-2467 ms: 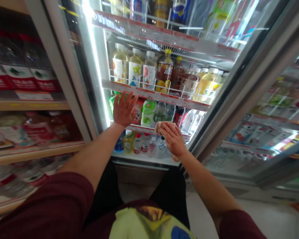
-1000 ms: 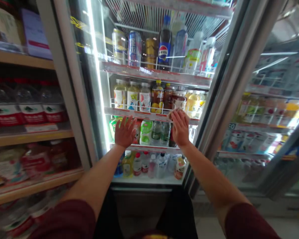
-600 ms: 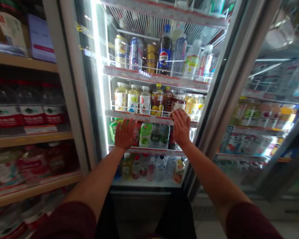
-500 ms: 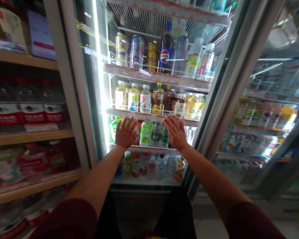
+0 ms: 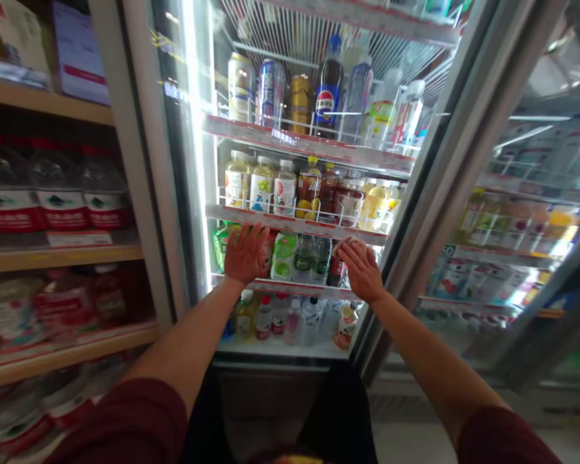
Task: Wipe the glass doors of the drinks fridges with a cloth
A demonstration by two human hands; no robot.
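Note:
My left hand [image 5: 245,253] lies flat with its fingers spread, in front of the lower shelf of a lit drinks fridge. It seems to rest on the glass door [image 5: 174,154], whose reflections show at the left. Under the fingers of my right hand [image 5: 365,270] is a pale, crumpled cloth [image 5: 339,245], pressed toward the glass and mostly covered. Between the two hands, a green-labelled bottle [image 5: 285,256] and clear water bottles [image 5: 303,259] stand behind the door.
Cans and a cola bottle [image 5: 328,90] fill an upper shelf, with juice bottles [image 5: 309,187] below. A metal door frame [image 5: 444,174] runs down the right side. Wooden shelves [image 5: 62,258] with red-capped bottles stand at the left; another glass-fronted fridge [image 5: 507,251] is at the right.
My right hand has slid to the right and slightly down with the cloth, uncovering a dark bottle beside it. My left hand has stayed in nearly the same place.

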